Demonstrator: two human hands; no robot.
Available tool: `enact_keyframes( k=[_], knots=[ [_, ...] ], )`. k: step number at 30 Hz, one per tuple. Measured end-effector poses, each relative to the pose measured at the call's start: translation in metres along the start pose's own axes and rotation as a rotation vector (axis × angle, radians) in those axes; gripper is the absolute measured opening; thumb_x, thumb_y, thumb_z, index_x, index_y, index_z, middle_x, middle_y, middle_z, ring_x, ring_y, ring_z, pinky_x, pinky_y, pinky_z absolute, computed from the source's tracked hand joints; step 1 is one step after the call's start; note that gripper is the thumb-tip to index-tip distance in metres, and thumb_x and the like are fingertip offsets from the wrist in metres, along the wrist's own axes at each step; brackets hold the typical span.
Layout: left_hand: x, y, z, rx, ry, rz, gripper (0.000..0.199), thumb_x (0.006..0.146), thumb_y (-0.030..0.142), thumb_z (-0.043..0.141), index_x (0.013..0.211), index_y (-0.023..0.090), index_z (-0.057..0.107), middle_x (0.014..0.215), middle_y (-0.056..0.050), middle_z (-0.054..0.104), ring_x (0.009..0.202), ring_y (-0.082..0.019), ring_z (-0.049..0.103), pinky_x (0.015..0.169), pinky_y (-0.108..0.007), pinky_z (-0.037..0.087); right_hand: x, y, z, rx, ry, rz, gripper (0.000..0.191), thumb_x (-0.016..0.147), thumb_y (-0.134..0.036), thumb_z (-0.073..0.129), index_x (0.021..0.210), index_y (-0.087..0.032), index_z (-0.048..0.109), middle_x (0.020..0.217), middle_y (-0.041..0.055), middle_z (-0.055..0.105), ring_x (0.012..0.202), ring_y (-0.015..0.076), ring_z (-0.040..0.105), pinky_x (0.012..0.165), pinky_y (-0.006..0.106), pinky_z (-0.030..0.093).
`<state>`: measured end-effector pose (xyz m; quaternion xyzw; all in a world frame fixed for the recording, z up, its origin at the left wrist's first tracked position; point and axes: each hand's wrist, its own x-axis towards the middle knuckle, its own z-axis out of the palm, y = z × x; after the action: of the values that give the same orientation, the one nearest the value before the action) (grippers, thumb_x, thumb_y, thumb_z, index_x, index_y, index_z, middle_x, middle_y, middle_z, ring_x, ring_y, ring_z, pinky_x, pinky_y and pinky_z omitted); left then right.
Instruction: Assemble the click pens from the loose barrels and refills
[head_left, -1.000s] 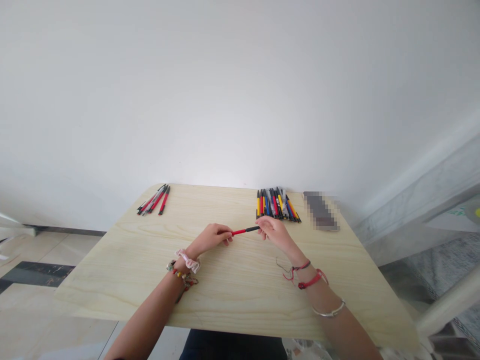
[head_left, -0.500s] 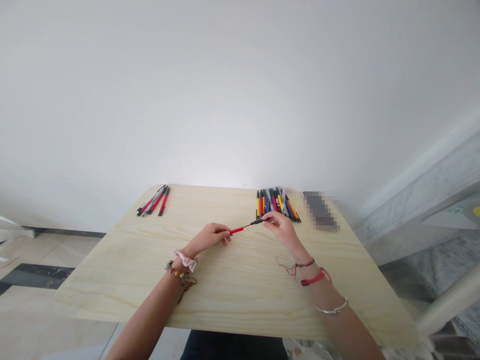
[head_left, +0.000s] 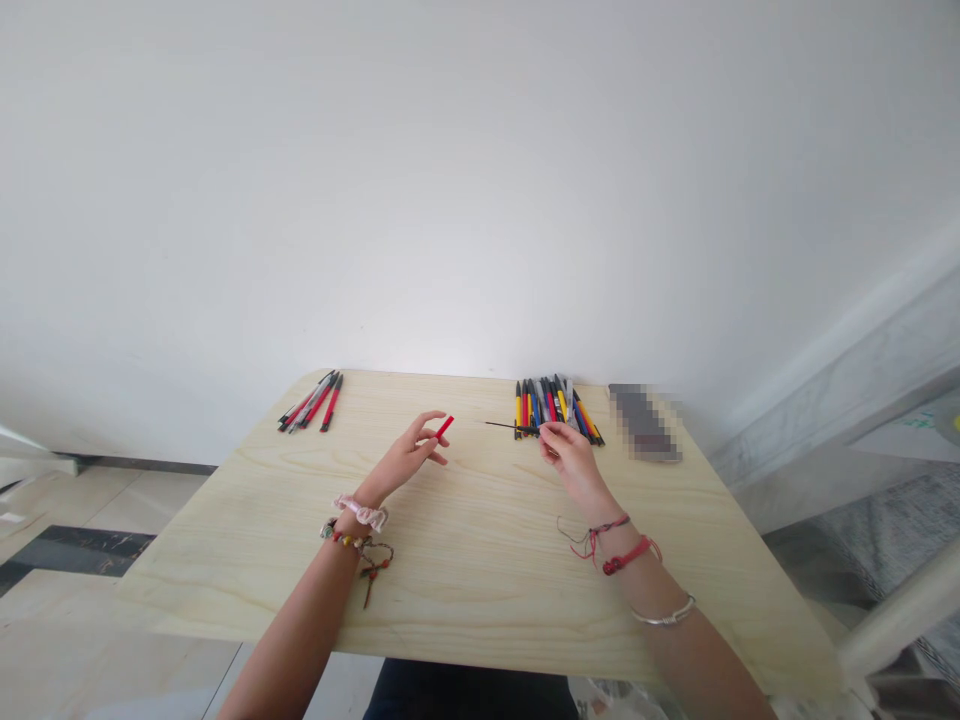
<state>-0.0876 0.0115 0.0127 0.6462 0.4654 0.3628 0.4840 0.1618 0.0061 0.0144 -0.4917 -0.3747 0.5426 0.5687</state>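
Note:
Over the middle of the table, my left hand [head_left: 411,452] grips a red pen barrel [head_left: 445,427], which tilts up and to the right from the fingers. My right hand [head_left: 568,447] pinches the black part of the pen with its thin dark refill [head_left: 504,426] pointing left. A gap separates the barrel from the refill's tip. Just beyond my right hand lies a row of pens [head_left: 541,402] in yellow, red, blue, black and grey. A smaller group of red, grey and black pens [head_left: 309,402] rests at the far left.
The pale wooden table [head_left: 480,560] stands against a white wall [head_left: 480,200]. A pixelated dark flat object [head_left: 643,422] lies at the far right of the table, right of the pen row.
The refill has come out of the red barrel. My left hand has moved left and slightly up with the barrel, now tilted more steeply; my right hand has shifted slightly right.

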Motion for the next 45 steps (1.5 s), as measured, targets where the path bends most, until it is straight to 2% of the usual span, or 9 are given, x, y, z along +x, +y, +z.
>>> enact_keyframes(
  k=[3, 6, 10, 18, 27, 31, 35, 41, 45],
  knots=[
    [0.000, 0.005, 0.007, 0.028, 0.050, 0.013, 0.033, 0.078, 0.038, 0.040, 0.101, 0.016, 0.048, 0.093, -0.007, 0.056, 0.071, -0.016, 0.063, 0.069, -0.028, 0.044, -0.003, 0.004, 0.005, 0.026, -0.036, 0.053, 0.024, 0.052, -0.031, 0.068, 0.064, -0.015, 0.056, 0.052, -0.0030, 0.052, 0.045, 0.0062, 0.042, 0.041, 0.020, 0.028],
    [0.000, 0.007, 0.017, 0.079, 0.035, 0.030, 0.031, 0.074, 0.039, 0.047, 0.094, 0.016, 0.052, 0.097, -0.008, 0.056, 0.076, -0.018, 0.062, 0.068, -0.027, 0.045, -0.006, 0.009, 0.011, -0.009, -0.071, 0.069, 0.025, 0.052, -0.032, 0.068, 0.066, -0.015, 0.057, 0.051, -0.0029, 0.052, 0.045, 0.0068, 0.043, 0.041, 0.020, 0.028],
    [0.000, 0.006, 0.027, 0.194, 0.040, 0.070, 0.023, 0.073, 0.037, 0.049, 0.080, 0.016, 0.054, 0.086, -0.005, 0.059, 0.071, -0.015, 0.061, 0.065, -0.025, 0.046, -0.010, 0.014, 0.018, -0.061, -0.113, 0.057, 0.026, 0.052, -0.034, 0.068, 0.066, -0.015, 0.056, 0.052, -0.0026, 0.052, 0.045, 0.0072, 0.043, 0.041, 0.021, 0.027],
    [0.001, 0.006, 0.008, 0.185, 0.195, 0.031, 0.027, 0.073, 0.042, 0.047, 0.074, 0.016, 0.052, 0.075, -0.003, 0.059, 0.068, -0.017, 0.062, 0.048, -0.019, 0.039, -0.004, 0.014, 0.009, -0.007, -0.032, 0.080, 0.029, 0.050, -0.036, 0.069, 0.067, -0.016, 0.056, 0.054, -0.0024, 0.052, 0.045, 0.0074, 0.042, 0.041, 0.021, 0.028],
    [-0.003, 0.012, 0.002, 0.144, 0.174, 0.031, 0.030, 0.072, 0.045, 0.047, 0.076, 0.015, 0.052, 0.068, -0.004, 0.060, 0.067, -0.017, 0.061, 0.043, -0.018, 0.034, -0.005, 0.015, 0.011, 0.063, -0.039, 0.104, 0.022, 0.052, -0.030, 0.065, 0.066, -0.017, 0.054, 0.053, -0.0043, 0.050, 0.045, 0.0064, 0.041, 0.042, 0.020, 0.028],
    [-0.002, 0.012, 0.004, 0.115, 0.165, 0.017, 0.032, 0.071, 0.047, 0.047, 0.076, 0.015, 0.053, 0.070, -0.004, 0.060, 0.069, -0.017, 0.061, 0.044, -0.018, 0.034, -0.008, 0.013, 0.014, -0.075, -0.129, 0.034, 0.021, 0.057, -0.032, 0.061, 0.071, -0.017, 0.058, 0.043, -0.0072, 0.041, 0.039, 0.0063, 0.035, 0.039, 0.021, 0.025],
    [0.000, 0.008, 0.011, 0.080, 0.124, 0.020, 0.030, 0.071, 0.045, 0.049, 0.075, 0.015, 0.053, 0.074, -0.004, 0.060, 0.068, -0.017, 0.061, 0.046, -0.019, 0.036, -0.012, 0.013, 0.019, -0.184, -0.211, -0.003, 0.029, 0.059, -0.038, 0.061, 0.077, -0.015, 0.061, 0.042, -0.0064, 0.040, 0.039, 0.0069, 0.035, 0.038, 0.021, 0.025],
    [0.000, 0.007, 0.013, 0.119, 0.095, 0.024, 0.027, 0.072, 0.042, 0.048, 0.076, 0.015, 0.055, 0.070, -0.003, 0.062, 0.065, -0.015, 0.060, 0.048, -0.020, 0.037, -0.013, 0.013, 0.020, -0.263, -0.115, -0.086, 0.027, 0.057, -0.039, 0.063, 0.070, -0.016, 0.060, 0.049, -0.0034, 0.046, 0.041, 0.0071, 0.036, 0.038, 0.022, 0.027],
    [0.003, 0.000, 0.004, 0.290, 0.234, 0.006, 0.025, 0.075, 0.038, 0.044, 0.075, 0.017, 0.057, 0.072, -0.003, 0.062, 0.066, -0.015, 0.058, 0.057, -0.023, 0.041, -0.009, 0.008, 0.013, -0.274, 0.012, -0.157, 0.026, 0.059, -0.041, 0.061, 0.070, -0.017, 0.058, 0.045, -0.0053, 0.041, 0.039, 0.0075, 0.034, 0.038, 0.022, 0.027]
  ],
)
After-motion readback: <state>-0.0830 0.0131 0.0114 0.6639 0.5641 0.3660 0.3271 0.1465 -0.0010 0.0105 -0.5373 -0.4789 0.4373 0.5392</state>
